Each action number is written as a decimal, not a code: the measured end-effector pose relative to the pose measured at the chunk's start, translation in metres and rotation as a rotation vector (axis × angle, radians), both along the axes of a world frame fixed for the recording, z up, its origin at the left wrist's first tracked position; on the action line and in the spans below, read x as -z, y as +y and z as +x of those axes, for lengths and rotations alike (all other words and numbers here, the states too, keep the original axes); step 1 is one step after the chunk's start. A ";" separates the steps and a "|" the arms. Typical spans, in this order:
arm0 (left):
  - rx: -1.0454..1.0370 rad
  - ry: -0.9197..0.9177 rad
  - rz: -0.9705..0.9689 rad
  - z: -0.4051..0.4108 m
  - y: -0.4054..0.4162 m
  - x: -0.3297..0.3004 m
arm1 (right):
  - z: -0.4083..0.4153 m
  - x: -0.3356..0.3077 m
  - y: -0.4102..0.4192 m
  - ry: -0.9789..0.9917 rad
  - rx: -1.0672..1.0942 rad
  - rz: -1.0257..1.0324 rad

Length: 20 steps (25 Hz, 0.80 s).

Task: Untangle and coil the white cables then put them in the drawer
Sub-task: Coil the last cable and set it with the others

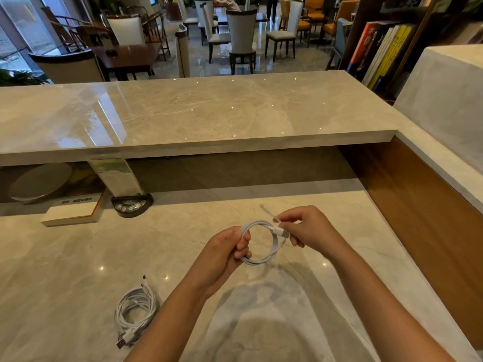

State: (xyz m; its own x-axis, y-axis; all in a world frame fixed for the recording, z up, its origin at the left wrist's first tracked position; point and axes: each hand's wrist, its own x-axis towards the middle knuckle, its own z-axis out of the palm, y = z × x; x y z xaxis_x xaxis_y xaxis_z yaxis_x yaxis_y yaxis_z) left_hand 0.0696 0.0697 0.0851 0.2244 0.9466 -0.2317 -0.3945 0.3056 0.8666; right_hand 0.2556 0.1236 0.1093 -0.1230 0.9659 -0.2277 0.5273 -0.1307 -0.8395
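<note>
1. Nearest, on the lower marble counter [78, 257]: a second bundle of white cables [136, 312], loosely coiled, with a USB plug sticking out at the near end. Probably laid aside to the left to keep both hands free for the other cable. Hard to say whether one cable or several in this bundle, and whether fully untangled.
2. Above the counter, in the air: a white cable coil [261, 244] held between both hands.
3. Left hand [224, 253]: closed around the left side of the loop, thumb and fingers pinching the turns together, apparently to keep the round shape from springing open.
4. Right hand [308, 228]: closed on the free end near the USB plug, at the top right of the loop, seemingly for winding the tail around. Thin far tip of the cable blurred, connector type not readable.
5. Farther left: a call-button device [132, 205] and a sign stand [117, 176], partly hidden under the raised ledge [209, 113].
6. No drawer visible anywhere; possibly below the frame.
</note>
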 end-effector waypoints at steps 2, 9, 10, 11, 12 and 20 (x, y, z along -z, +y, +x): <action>0.071 0.040 0.010 -0.005 0.000 -0.006 | 0.003 -0.015 0.006 -0.125 -0.331 -0.087; 0.083 0.009 -0.085 -0.010 -0.003 -0.006 | -0.002 -0.031 0.012 -0.028 -0.611 -0.078; 0.070 0.032 -0.095 -0.010 -0.002 -0.005 | -0.006 -0.029 0.011 -0.024 -0.575 -0.070; 0.059 0.061 -0.103 -0.010 -0.002 -0.004 | -0.010 -0.029 0.010 -0.031 -0.538 -0.066; 0.049 0.085 -0.109 -0.010 -0.001 -0.003 | -0.013 -0.029 0.008 -0.049 -0.510 -0.067; 0.048 0.196 -0.105 -0.007 0.000 -0.006 | -0.034 -0.025 -0.013 -0.684 -0.710 0.573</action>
State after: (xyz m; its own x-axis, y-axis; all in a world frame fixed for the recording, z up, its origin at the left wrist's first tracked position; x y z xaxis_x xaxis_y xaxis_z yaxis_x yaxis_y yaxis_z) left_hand 0.0622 0.0698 0.0913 0.2101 0.9043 -0.3715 -0.2047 0.4122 0.8878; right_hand 0.2216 0.1111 0.1339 -0.7028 0.7114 -0.0054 0.6994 0.6896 -0.1878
